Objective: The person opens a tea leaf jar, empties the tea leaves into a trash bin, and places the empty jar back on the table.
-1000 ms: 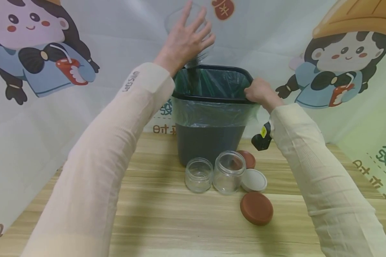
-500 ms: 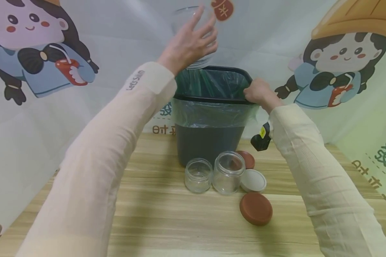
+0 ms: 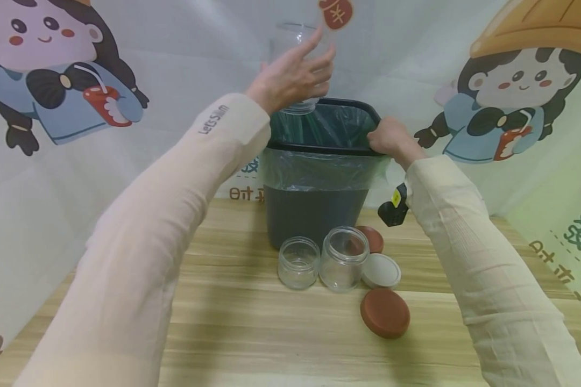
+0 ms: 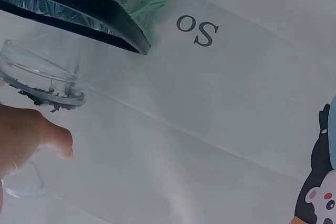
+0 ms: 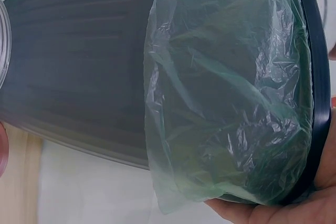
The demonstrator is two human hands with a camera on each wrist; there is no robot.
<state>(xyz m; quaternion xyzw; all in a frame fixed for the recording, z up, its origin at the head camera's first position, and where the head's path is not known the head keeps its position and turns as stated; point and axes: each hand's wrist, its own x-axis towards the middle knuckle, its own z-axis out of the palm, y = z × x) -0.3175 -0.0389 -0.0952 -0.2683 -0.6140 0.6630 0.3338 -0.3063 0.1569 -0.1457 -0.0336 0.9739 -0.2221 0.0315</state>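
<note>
My left hand (image 3: 295, 75) holds a clear glass jar (image 3: 295, 40) above the back left of a dark grey bin (image 3: 314, 215). The jar is upturned, its mouth towards the bin. In the left wrist view, dark crumbs cling to the mouth rim (image 4: 44, 93), and part of the hand is out of frame. My right hand (image 3: 389, 137) grips the right side of the bin's black rim (image 3: 329, 149), over the edge of a thin green liner (image 5: 226, 93). The inside bottom of the bin is hidden.
Two lidless glass jars, a small one (image 3: 298, 263) and a larger one (image 3: 344, 260), stand before the bin. Beside them lie a white lid (image 3: 382, 271) and two reddish-brown lids, one nearer (image 3: 384, 313), one partly behind (image 3: 372, 239). A printed cloth (image 3: 193, 64) hangs behind.
A dark stream fell from the jar into the bin a second ago; no stream shows now. My left hand and the jar have moved slightly down and right. My right hand stays put.
</note>
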